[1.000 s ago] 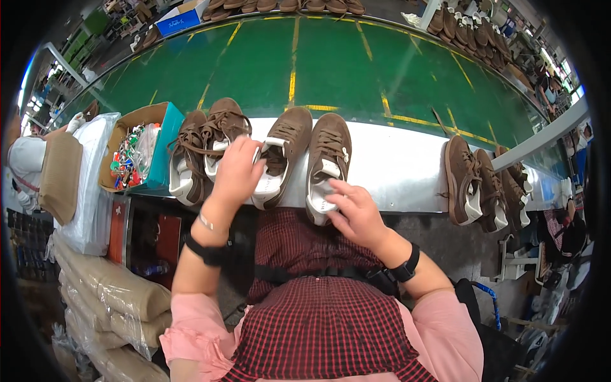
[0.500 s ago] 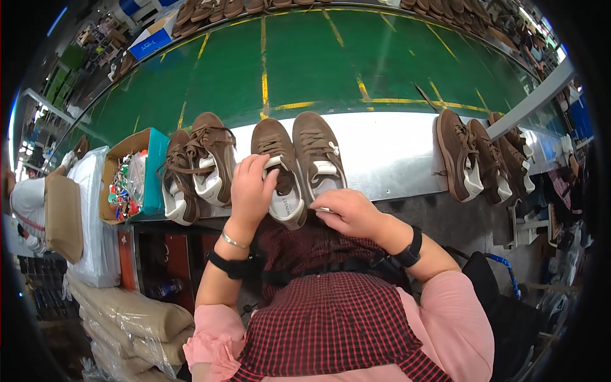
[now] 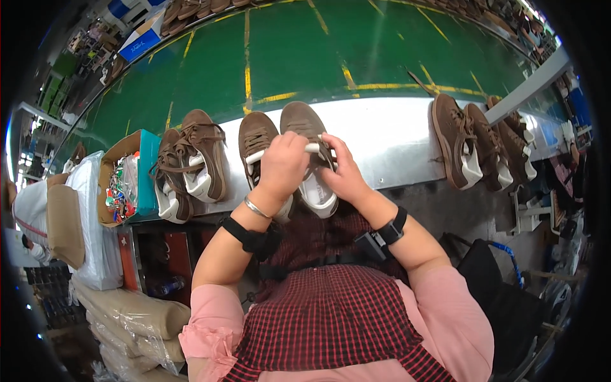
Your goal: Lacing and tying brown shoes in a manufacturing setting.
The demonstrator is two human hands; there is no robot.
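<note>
A pair of brown lace-up sneakers stands upright before me, toes pointing away. My left hand crosses over the left sneaker, hiding much of its opening. Its closed fingers pinch the pale tongue of the right sneaker. On that same sneaker's right side, my right hand grips the collar, fingers outside and thumb at the opening. The pale insole and white heel show below my hands. Whether a small item is also in my right hand is hidden.
Another brown pair stands left, beside a teal-edged box of small colourful pieces. More brown sneakers line the metal ledge at right. Beyond runs a green belt with yellow lines. A grey bar slants across the right.
Both hands have moved up. My left hand has shifted right from the left sneaker to the right sneaker's tongue; my right hand has gone from near the heels to the right sneaker's collar.
</note>
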